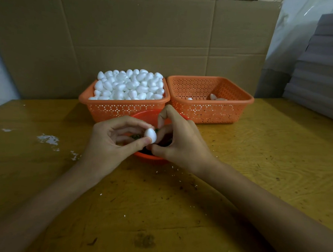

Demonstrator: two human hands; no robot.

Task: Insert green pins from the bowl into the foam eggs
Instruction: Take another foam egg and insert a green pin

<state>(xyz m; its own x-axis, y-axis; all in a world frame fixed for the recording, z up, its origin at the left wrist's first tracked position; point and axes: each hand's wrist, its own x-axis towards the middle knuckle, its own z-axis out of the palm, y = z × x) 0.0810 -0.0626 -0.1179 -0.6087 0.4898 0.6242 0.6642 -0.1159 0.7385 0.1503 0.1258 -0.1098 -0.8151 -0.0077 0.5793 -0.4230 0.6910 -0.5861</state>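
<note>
My left hand (pixel 111 140) pinches a white foam egg (pixel 150 135) between thumb and fingers, above the orange bowl (pixel 150 156). My right hand (pixel 178 141) is curled against the egg's right side, its fingertips pinching a small green pin (pixel 156 130) at the egg. Dark green pins (pixel 136 136) lie in the bowl, mostly hidden by both hands. Behind the bowl, an orange basket (pixel 124 107) is heaped with white foam eggs (pixel 131 85).
A second orange basket (pixel 209 108) at the back right holds a few eggs (pixel 213 97). Cardboard sheets (pixel 128 37) stand behind the baskets. Grey stacked boards (pixel 323 66) rise at the right. White foam crumbs (pixel 49 140) dot the yellow wooden table (pixel 256 159).
</note>
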